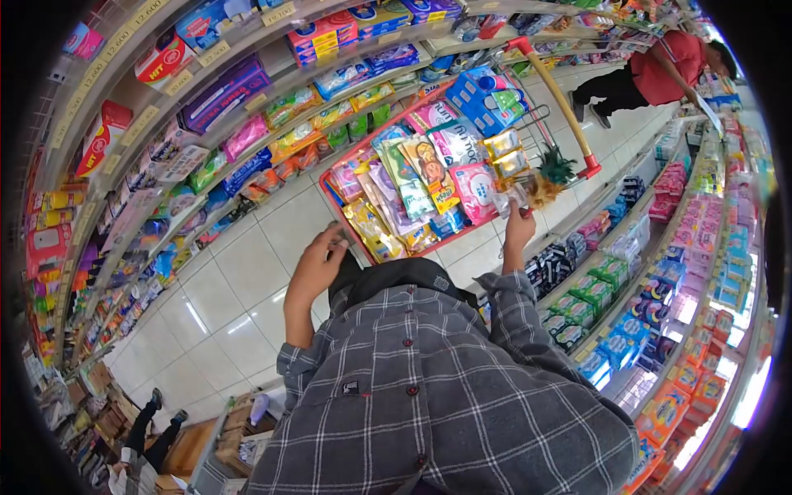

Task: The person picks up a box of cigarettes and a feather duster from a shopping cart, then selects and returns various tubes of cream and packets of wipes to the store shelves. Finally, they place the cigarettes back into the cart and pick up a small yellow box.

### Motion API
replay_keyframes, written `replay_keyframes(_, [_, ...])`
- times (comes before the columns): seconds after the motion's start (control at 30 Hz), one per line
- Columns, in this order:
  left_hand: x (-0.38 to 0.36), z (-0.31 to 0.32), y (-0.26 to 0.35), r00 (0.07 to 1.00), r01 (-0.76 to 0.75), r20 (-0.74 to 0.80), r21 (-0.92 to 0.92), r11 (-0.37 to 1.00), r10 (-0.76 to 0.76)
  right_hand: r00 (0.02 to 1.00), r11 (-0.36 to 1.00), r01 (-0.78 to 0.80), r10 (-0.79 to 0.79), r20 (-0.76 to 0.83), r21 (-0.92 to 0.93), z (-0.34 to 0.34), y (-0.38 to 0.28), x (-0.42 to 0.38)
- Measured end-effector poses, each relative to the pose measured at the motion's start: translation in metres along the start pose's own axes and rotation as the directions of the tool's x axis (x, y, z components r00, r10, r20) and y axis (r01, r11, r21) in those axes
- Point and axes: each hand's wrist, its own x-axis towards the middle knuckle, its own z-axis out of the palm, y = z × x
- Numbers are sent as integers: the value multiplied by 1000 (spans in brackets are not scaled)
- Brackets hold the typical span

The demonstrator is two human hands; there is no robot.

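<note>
A red-rimmed shopping cart (pixel 467 247) stands in front of me, filled with colourful packets. My left hand (pixel 320 262) is beside the cart's near left corner, fingers loosely bent and apart, with nothing seen in them. At the near right part of the cart, my right hand (pixel 518 223) pinches a small clear plastic packet (pixel 505 200); its contents are too small to make out. Next to it lies a pineapple (pixel 544 190) with its green crown. A pink packet (pixel 473 191), yellow packets (pixel 505 148) and a blue pack (pixel 487 103) lie nearby in the cart.
Stocked shelves (pixel 272 107) curve along the left, and more shelves (pixel 610 289) line the right. The cart's yellow handle (pixel 554 95) is at the far side. A person in a red shirt (pixel 676 62) stands farther along the tiled aisle (pixel 247 280). Another person's legs (pixel 157 429) show behind.
</note>
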Motion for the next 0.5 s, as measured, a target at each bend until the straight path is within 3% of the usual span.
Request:
replay_keyframes(0.1, [-4, 39, 11, 994, 2, 105, 2, 1000, -2, 992, 924, 78, -108, 60, 374, 4, 25, -4])
replay_keyframes(0.13, [-1, 48, 16, 991, -19, 133, 19, 1000, 16, 989, 928, 88, -126, 82, 363, 2, 25, -7])
replay_keyframes(0.23, [8, 66, 41, 978, -177, 109, -29, 984, 179, 914, 864, -290, 124, 386, 411, -26, -26, -27])
replay_keyframes(0.27, [12, 71, 52, 975, -183, 93, -190, 965, 203, 902, 830, -315, 111, 418, 459, -28, -43, -37])
replay_keyframes(0.37, [34, 83, 86, 962, -234, 4, -506, 830, 274, 866, 916, -66, -145, 479, 396, -28, -94, -64])
replay_keyframes(0.43, [50, 91, 101, 959, -240, -13, -563, 791, 282, 760, 875, 135, -393, 518, 465, -32, -138, -92])
replay_keyframes(0.47, [55, 91, 104, 958, -243, -23, -592, 769, 285, 705, 890, 17, -334, 625, 456, -39, -159, -107])
replay_keyframes(0.5, [59, 87, 100, 987, -79, 28, -774, 628, 159, 631, 900, -96, -276, 725, 426, -48, -175, -119])
